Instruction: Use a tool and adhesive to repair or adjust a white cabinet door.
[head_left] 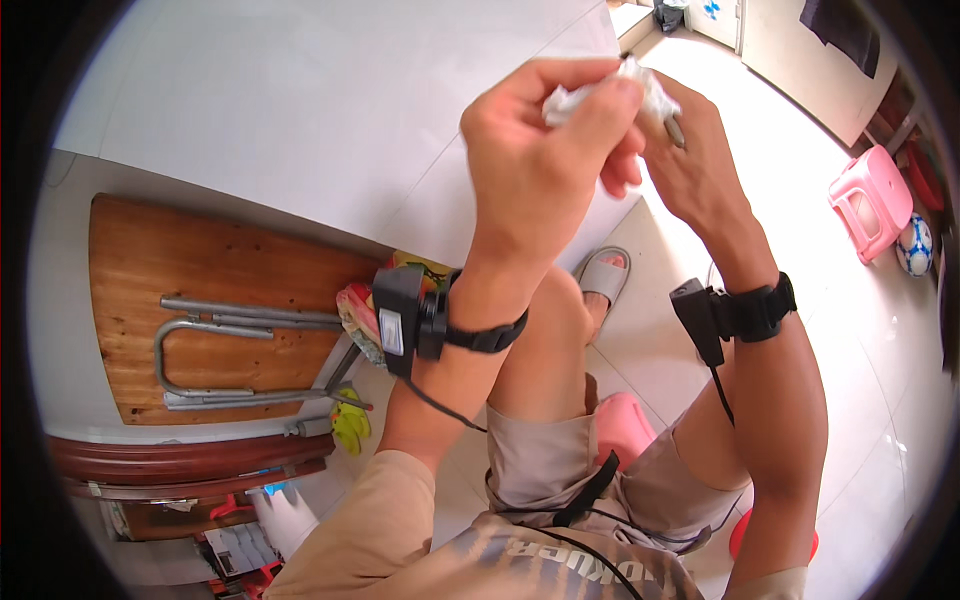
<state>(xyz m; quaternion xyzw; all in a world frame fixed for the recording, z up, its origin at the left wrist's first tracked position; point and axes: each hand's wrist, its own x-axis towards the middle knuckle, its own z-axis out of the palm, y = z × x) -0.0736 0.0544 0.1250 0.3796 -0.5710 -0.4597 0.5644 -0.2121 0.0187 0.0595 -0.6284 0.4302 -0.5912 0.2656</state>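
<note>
My left hand [545, 150] is raised in front of me, its thumb and fingers pinching a crumpled white tissue [568, 103]. The tissue spreads across to my right hand [695, 140], which is held close against the left. A slim, grey, rounded end [676, 132] pokes out by the right hand's knuckles, and a small dark tip shows above the tissue. Most of the right fingers are hidden behind the tissue and the left hand, but they look curled. What the tissue wraps around cannot be made out. Both wrists wear black strapped devices with cables.
A white tabletop [280, 110] fills the upper left. Under it leans a folded wooden table [240, 260] with metal legs. A pink stool [872, 205] and a blue-white ball [914, 245] stand at the right. A grey slipper [606, 275] is on my foot on the tiled floor.
</note>
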